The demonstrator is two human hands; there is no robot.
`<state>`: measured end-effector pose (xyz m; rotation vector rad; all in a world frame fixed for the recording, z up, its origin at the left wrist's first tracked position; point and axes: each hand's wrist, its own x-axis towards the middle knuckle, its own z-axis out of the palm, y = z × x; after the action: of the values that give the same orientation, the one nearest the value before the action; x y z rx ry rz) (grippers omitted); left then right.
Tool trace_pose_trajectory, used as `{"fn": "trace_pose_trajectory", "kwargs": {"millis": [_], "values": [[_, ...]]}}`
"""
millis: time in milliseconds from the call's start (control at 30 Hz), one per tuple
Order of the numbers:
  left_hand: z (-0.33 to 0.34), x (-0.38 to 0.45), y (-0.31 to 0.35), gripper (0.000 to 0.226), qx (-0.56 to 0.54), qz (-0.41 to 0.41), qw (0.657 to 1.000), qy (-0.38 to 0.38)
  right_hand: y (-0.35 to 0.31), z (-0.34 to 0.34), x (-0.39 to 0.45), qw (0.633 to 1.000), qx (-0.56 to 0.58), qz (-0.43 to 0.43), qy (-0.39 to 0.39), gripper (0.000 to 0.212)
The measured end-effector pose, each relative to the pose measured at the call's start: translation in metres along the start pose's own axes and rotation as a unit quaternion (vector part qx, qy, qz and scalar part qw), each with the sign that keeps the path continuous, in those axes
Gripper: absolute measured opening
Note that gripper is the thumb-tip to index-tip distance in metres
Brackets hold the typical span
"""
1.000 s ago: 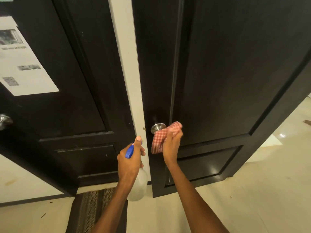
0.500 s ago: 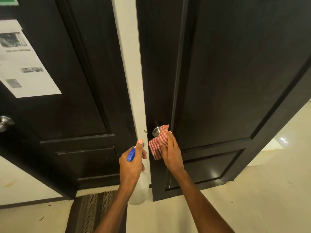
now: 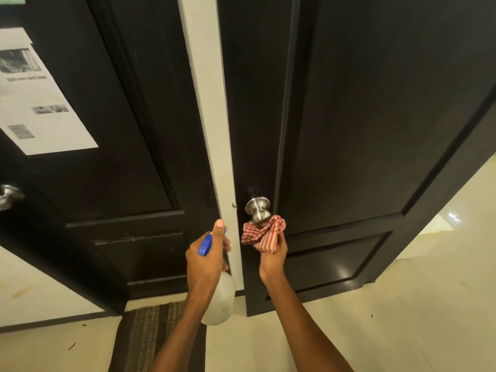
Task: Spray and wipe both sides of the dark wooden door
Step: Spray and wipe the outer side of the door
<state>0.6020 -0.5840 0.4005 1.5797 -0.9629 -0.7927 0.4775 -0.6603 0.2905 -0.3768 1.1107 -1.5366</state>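
Note:
The dark wooden door (image 3: 362, 116) fills the right half of the view, with a round steel knob (image 3: 258, 214) near its left edge. My right hand (image 3: 274, 255) grips a red-and-white checked cloth (image 3: 264, 233) just below the knob, the cloth touching the knob's underside. My left hand (image 3: 208, 257) holds a clear spray bottle (image 3: 218, 302) with a blue trigger head (image 3: 206, 244), thumb raised, in front of the white frame strip between the two doors.
A second dark door (image 3: 107, 130) stands at the left with a printed paper sheet (image 3: 35, 98) taped on it and its own steel knob (image 3: 9, 196). A white frame strip (image 3: 209, 103) divides the doors. A striped mat (image 3: 150, 336) lies on the pale tiled floor (image 3: 402, 318).
My right hand has slid the cloth from over the knob down to beneath it, so the knob now shows fully. The left hand with the bottle has stayed almost still.

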Motion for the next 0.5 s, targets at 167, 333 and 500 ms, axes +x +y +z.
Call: {"fn": "trace_pose_trajectory", "kwargs": {"millis": [167, 333, 500], "values": [[0.004, 0.002, -0.003, 0.064, 0.012, 0.0, 1.0, -0.012, 0.0, -0.006, 0.0, 0.994, -0.064, -0.029, -0.084, 0.048], [0.009, 0.005, -0.001, 0.063, 0.02, -0.004, 0.999, -0.025, 0.0, -0.01, 0.008, 0.989, -0.129, -0.055, -0.057, 0.051], [0.01, 0.008, 0.0, 0.061, 0.022, -0.003, 0.999, -0.03, 0.001, -0.006, 0.0, 0.993, -0.094, -0.046, -0.055, 0.05]]}}
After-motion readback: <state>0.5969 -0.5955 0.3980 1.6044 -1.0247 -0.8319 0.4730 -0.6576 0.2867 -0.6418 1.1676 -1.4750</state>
